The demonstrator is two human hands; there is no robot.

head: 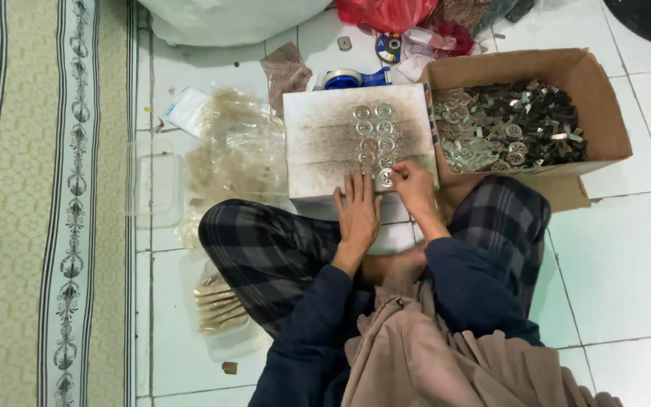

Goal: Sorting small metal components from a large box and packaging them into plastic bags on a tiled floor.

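Right hand [414, 186] pinching round metal disc [385, 178] at near edge of white box [318, 136], bottom of disc rows. Left hand [358, 209] flat, fingers together, pressing box just left of disc. Cardboard box [604, 105] of metal parts right.

Single head view, steeply down over lap, close

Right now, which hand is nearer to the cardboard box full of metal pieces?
Right. The right hand rests at the white board's near right corner, beside the cardboard box. The left hand lies flat further from it.
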